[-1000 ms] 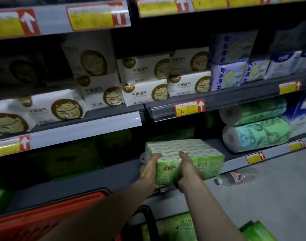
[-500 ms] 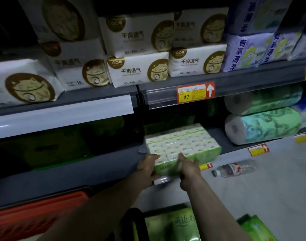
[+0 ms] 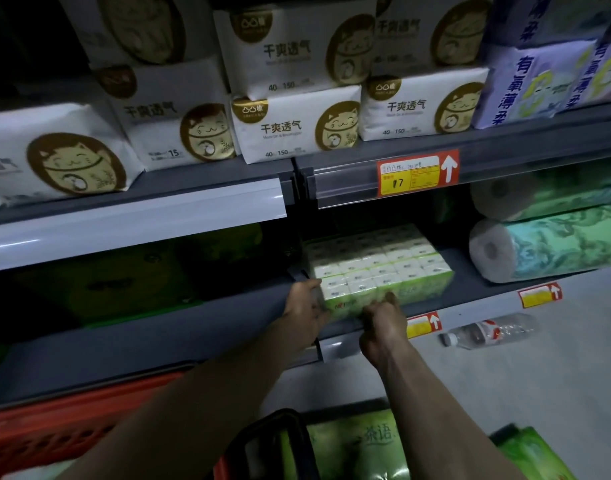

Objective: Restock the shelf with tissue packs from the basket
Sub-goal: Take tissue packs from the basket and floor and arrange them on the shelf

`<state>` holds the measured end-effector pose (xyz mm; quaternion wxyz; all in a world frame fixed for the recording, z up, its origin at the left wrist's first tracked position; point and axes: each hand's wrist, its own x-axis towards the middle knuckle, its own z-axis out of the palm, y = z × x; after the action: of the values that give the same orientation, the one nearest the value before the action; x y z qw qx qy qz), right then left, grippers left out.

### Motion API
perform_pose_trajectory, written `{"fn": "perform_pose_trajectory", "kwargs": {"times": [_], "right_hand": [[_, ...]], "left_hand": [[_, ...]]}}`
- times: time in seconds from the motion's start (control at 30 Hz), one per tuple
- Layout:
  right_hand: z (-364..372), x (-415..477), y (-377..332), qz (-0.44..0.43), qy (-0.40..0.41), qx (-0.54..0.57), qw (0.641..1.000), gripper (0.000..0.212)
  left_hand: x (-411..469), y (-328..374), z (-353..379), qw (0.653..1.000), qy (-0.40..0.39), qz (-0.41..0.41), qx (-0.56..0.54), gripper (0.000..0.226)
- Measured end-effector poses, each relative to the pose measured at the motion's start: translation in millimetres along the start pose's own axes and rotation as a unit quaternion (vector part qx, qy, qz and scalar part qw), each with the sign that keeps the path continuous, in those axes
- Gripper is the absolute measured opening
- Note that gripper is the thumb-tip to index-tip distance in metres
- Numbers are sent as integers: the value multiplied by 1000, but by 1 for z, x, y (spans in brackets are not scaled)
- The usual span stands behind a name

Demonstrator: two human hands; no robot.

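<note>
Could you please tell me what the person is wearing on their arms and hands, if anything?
Nothing that shows. The left hand and right hand are bare, without gloves, and I see no ring, watch or bracelet in the dim light. Both forearms are uncovered down to the bottom of the picture, so no sleeve is visible.

The tissue pack [image 3: 377, 268] lies on the shelf [image 3: 193, 327], left of the rolls [image 3: 546, 244].

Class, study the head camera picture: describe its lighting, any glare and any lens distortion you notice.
Head view: dim overall, with the bay left of the green tissue pack nearly black. Head view: glare streaks the white shelf strip. Head view: wide-angle bending curves the shelf edges. The cat-print packs read sharp, while the red basket at the bottom edge is murky.
</note>
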<state>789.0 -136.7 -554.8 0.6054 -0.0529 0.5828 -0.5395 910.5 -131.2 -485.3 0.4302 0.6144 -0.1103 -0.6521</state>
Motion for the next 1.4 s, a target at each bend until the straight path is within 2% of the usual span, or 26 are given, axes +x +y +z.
{"fn": "perform_pose_trajectory", "kwargs": {"times": [0.1,0.23,0.43,0.63,0.73,0.87,1.0,1.13,1.27,1.33,1.4], "right_hand": [[1,1,-1,-3,-11,-14,1000,47],[3,-9,-8,7,-65,-34,997,51],[2,-27,-21,30,-34,-99,994,20],[19,-64,-31,20,-49,-131,990,15],[33,-100,-30,20,-125,-191,973,18],[53,-167,-13,24,-272,-307,912,24],[74,-226,16,-60,-308,-323,893,13],[84,-291,46,-65,-356,-349,864,13],[88,-341,76,-35,-427,-473,770,19],[90,-362,88,-38,-446,-525,724,20],[87,-378,100,-100,-457,-609,640,22]], "left_hand": [[-4,5,5,1000,-18,0,-8,35],[-9,4,12,1000,-9,-21,3,46],[-20,5,3,999,0,-24,37,55],[-55,34,-28,996,-70,10,44,35],[-93,48,-57,994,-107,14,33,34],[-157,55,-122,992,-122,26,23,38],[-215,49,-212,992,-112,38,34,37],[-258,33,-306,994,-79,58,51,47],[-286,27,-374,985,-38,84,143,27],[-291,22,-402,972,-28,113,203,28],[-292,14,-424,956,-27,134,261,35]]}}
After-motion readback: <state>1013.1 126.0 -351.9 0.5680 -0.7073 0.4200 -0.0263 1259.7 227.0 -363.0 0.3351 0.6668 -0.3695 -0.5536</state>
